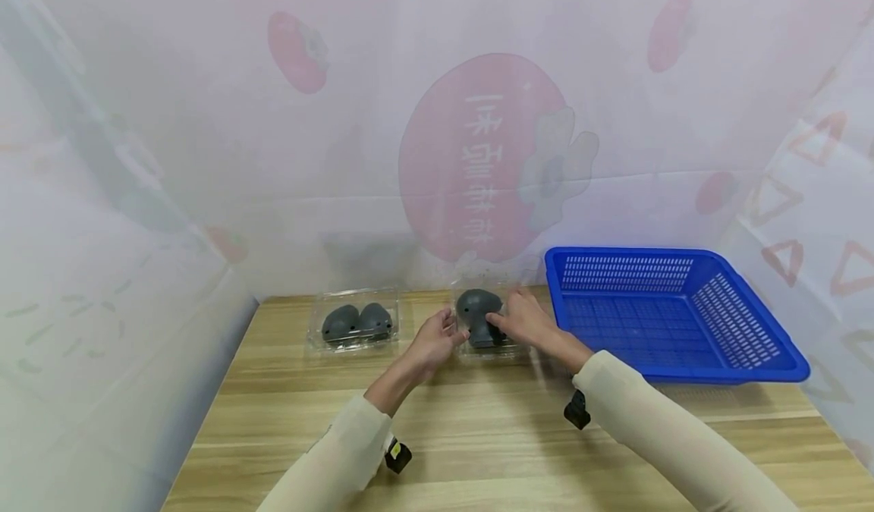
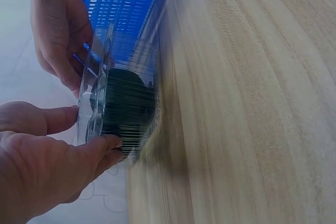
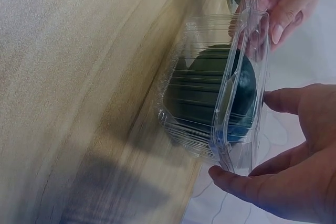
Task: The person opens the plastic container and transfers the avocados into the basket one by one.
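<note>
A clear plastic clamshell box (image 1: 508,350) stands on the wooden table, with a dark grey-green rounded object (image 1: 478,303) inside; its exact kind is unclear. At the box's left front corner my left hand (image 1: 433,341) pinches the rim, thumb on the lid and fingers below the edge. On the other side my right hand (image 1: 529,321) holds the box, its thumb against the lid and its fingers at the right far edge. In the right wrist view the box's ridged walls and lidded rim (image 3: 247,30) appear closed together.
Left of my hands sits a second clear box (image 1: 358,295) with two dark rounded lobes (image 1: 341,322) showing inside. A blue perforated basket (image 1: 655,379) stands close by on the right. Behind the table hangs a pale printed cloth (image 1: 362,155), with more cloth at both sides.
</note>
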Available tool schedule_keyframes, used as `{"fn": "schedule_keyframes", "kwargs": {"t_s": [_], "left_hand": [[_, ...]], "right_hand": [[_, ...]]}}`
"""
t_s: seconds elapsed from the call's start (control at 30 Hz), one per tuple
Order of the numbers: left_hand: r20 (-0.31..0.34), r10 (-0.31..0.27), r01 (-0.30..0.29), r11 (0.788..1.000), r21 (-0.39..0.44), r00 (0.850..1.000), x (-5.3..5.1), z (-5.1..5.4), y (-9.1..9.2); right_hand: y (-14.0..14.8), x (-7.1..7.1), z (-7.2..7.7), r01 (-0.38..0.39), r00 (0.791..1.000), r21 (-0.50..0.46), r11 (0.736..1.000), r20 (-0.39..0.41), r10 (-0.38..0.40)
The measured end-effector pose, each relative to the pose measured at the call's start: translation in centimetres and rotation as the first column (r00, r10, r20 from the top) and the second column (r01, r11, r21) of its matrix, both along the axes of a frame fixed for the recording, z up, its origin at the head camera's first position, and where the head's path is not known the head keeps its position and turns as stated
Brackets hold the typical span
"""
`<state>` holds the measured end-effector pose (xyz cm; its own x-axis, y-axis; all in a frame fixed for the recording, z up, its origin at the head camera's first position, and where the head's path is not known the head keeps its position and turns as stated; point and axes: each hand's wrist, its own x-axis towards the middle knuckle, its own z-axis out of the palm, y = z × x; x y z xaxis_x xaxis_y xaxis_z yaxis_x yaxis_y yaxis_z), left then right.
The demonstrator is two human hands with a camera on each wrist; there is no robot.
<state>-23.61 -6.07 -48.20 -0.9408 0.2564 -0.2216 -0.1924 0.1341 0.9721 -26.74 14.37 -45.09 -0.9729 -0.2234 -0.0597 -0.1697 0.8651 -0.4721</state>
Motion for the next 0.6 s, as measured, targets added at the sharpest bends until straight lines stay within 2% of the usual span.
{"fn": "schedule_keyframes", "kwargs": {"t_s": [0.43,0.6], "left_hand": [[-0.03,0.004,-0.005,0.999,-0.04,1.0,1.7,0.1,-0.5],[-0.065,0.005,-0.011,0.996,-0.088,0.998,2.7,0.2,-0.8]], "right_hand": [[-0.1,0.3,0.0,-0.018,1.0,-0.033,0.999,-0.011,0.018],[-0.2,0.4,0.1,-0.045,0.999,-0.055,0.997,-0.009,0.044]]}}
